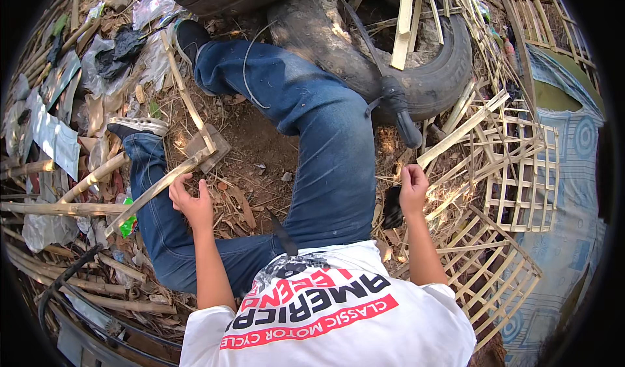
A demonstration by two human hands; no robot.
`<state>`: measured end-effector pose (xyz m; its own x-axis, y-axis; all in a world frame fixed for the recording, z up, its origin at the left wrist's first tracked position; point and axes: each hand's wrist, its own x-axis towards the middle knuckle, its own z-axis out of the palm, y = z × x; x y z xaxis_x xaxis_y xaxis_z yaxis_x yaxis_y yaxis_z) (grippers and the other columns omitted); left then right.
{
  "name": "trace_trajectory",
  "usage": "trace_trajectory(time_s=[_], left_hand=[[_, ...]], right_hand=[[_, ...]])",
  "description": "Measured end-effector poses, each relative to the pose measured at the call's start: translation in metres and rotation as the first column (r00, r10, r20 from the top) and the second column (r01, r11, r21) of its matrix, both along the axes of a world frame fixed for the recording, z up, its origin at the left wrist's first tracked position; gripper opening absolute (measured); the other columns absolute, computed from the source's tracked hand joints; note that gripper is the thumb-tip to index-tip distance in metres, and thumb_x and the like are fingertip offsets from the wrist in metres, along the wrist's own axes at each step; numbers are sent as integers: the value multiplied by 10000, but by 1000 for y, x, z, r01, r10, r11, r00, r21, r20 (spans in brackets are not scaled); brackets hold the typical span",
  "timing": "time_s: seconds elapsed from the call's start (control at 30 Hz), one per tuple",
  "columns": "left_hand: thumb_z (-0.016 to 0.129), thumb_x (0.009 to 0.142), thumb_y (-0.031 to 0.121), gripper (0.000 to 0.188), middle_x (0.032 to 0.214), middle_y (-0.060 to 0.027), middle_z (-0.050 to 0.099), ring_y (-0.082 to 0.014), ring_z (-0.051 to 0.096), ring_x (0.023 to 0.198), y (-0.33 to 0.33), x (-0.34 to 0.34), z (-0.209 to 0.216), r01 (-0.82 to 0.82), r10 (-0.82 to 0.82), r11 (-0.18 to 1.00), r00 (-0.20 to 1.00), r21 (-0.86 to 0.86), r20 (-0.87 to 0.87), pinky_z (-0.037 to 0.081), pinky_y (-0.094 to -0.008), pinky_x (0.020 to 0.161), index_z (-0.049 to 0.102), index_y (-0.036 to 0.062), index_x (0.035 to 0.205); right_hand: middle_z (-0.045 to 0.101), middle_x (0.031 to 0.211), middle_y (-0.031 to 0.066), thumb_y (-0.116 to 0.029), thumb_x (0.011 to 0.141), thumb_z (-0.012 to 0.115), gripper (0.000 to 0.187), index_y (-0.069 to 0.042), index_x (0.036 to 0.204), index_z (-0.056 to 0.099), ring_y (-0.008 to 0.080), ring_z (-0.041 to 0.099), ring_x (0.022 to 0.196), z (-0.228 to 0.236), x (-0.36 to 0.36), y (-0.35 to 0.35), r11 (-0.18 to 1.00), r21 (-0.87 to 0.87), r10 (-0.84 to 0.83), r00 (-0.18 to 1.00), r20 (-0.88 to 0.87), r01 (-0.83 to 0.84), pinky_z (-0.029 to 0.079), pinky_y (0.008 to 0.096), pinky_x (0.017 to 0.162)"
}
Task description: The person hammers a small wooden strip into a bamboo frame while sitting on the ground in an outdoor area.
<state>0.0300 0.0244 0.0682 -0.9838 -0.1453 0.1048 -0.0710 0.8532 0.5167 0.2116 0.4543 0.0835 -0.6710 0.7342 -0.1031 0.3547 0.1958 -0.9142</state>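
Observation:
My left hand [191,204] is raised over my bent left leg, thumb and curled fingers apart. Just beyond its fingertips runs a long split bamboo strip [151,193]; I see no clear grip on it. My right hand [413,191] is closed in a pinch, beside the near end of another pale bamboo strip [463,129]; what lies between the fingertips is too small to make out. Ahead of that hand, a large blade with a dark wrapped handle [395,100] leans against an old tyre [449,67]. A dark pointed blade [284,237] lies at my lap.
Woven bamboo lattice panels [521,175] stand to the right, beside a blue patterned cloth [553,250]. A black object [392,207] lies near my right wrist. Bamboo poles [97,177] and plastic litter [62,136] cover the left. A small wooden block [211,151] sits on the soil.

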Motion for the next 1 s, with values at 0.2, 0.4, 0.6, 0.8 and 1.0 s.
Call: trace_trajectory(time_s=[0.2,0.4,0.6,0.8,1.0], left_hand=[[724,804,149,336,1171,-80,543,-310,442,1224,16,-11,21,-22,23,999,998,29,-58,265,-498,1042,560,102,1094],[727,805,154,326,1140,-80,549,-313,466,1182,2,6,13,-32,31,999,999,-23,-21,327,-478,1001,564,84,1079],[734,794,149,312,1106,-94,561,-328,478,1160,5,0,11,-17,18,1000,998,19,-54,343,-478,991,572,75,1050],[734,790,116,294,1076,-103,575,-326,500,1130,2,-8,11,-55,58,997,996,53,-63,367,-444,983,575,65,1033],[730,807,122,286,1068,-95,583,-315,503,1130,-6,-3,8,-87,90,993,996,75,-30,369,-428,983,573,57,1037]], right_hand=[[684,804,129,-129,794,687,193,-61,975,680,292,667,723,-117,28,31,851,491,-43,907,418,-186,518,378,663],[694,851,166,-179,768,687,194,-81,936,700,362,672,801,-102,4,30,850,410,-50,722,690,-332,525,452,713],[694,818,171,-188,780,656,115,-95,827,704,377,669,788,-103,2,33,786,439,-61,652,756,-436,525,478,704],[694,812,178,-176,787,638,134,-95,879,694,386,669,776,-111,3,31,775,464,-85,656,750,-429,523,490,698],[700,844,150,-148,731,698,300,-75,1019,650,372,665,840,-88,-2,24,841,423,-97,676,731,-337,510,473,765]])
